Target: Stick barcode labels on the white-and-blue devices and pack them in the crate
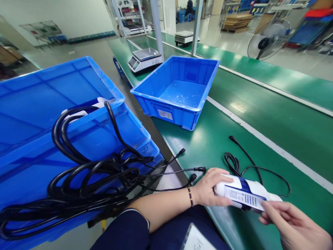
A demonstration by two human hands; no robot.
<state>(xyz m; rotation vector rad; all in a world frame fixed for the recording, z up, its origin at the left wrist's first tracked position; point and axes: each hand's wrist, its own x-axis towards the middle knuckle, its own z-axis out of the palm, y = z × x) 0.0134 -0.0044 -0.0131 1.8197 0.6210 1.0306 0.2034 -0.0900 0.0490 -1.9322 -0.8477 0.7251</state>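
My left hand point(208, 189) is wrapped round the left end of a white and blue elongated device point(256, 186), which lies on its side at the edge of the green bench. Along the device's near side runs a white label point(240, 197) printed with text and a barcode. The thumb and fingers of my right hand point(288, 217) pinch the right end of this label. Whether that end is stuck down or lifted I cannot tell. Behind the device, a coiled black cable point(232, 163) with a connector rests on the bench.
An open blue bin point(169, 119) stands on the green bench point(260, 121), with a weighing scale point(145, 59) behind it. On my left are stacked blue crates point(99, 139), with black cables point(104, 173) hanging over the side. A fan point(267, 43) stands beyond the bench.
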